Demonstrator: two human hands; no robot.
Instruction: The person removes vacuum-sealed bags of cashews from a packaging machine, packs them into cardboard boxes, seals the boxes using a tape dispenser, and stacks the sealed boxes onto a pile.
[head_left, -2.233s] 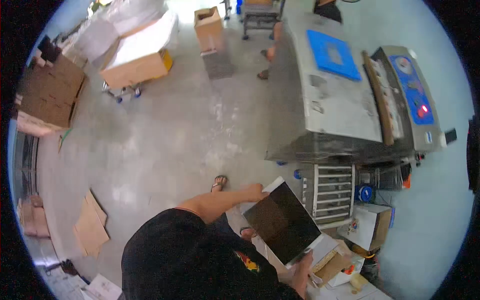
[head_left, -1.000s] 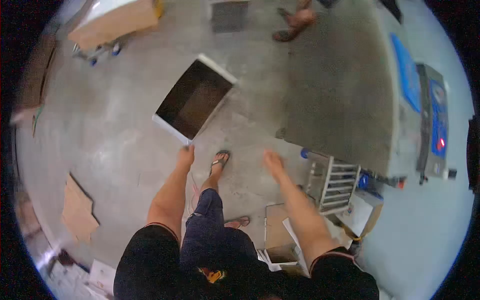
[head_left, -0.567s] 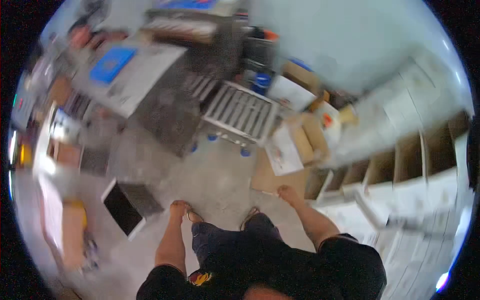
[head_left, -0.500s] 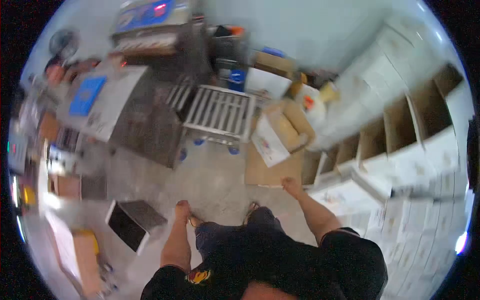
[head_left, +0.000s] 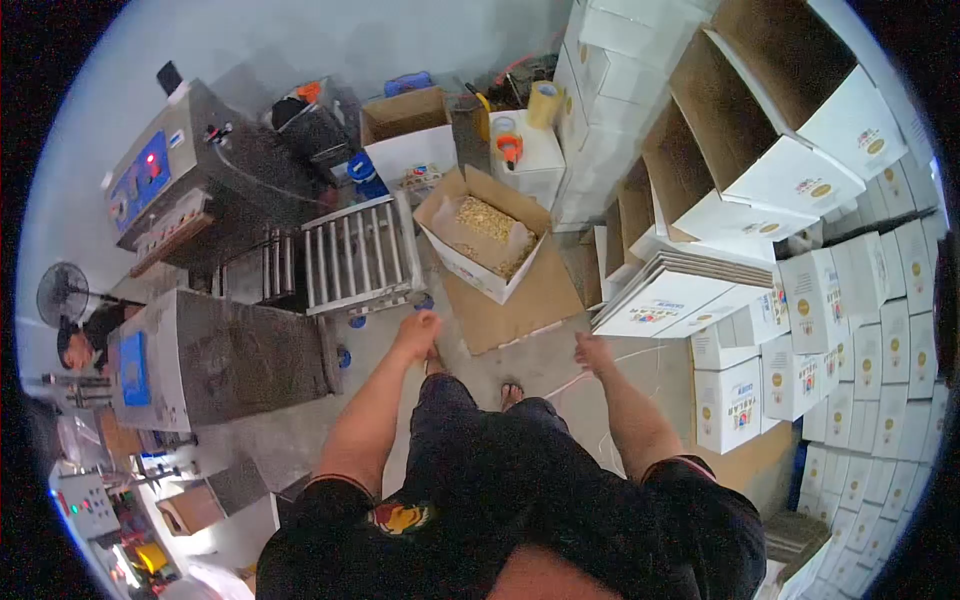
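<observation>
My left hand (head_left: 418, 332) hangs in the air over the floor, its fingers curled in, with nothing visible in it. To the right, my right hand (head_left: 592, 353) is loosely open and holds nothing. It is nearest to the corner of a flat cardboard sheet (head_left: 520, 325) and a stack of folded white cartons (head_left: 665, 300). Ahead of both hands, an open white carton (head_left: 470, 275) stands on the sheet. A clear liner inside it surrounds a pale, grainy block (head_left: 487, 220), whose kind I cannot make out. Neither hand touches the carton.
A metal roller conveyor (head_left: 350, 255) stands ahead on the left, beside a machine with a blue panel (head_left: 140, 180). A tape dispenser (head_left: 508, 148) and a tape roll (head_left: 543, 105) sit on a white box. Open cartons (head_left: 790, 185) line the right. Another person (head_left: 80, 345) is at the far left.
My view has turned right, so the conveyor and machine sit farther left. The carton ahead now shows its inside. My left hand is raised farther forward; my right hand remains near the sheet.
</observation>
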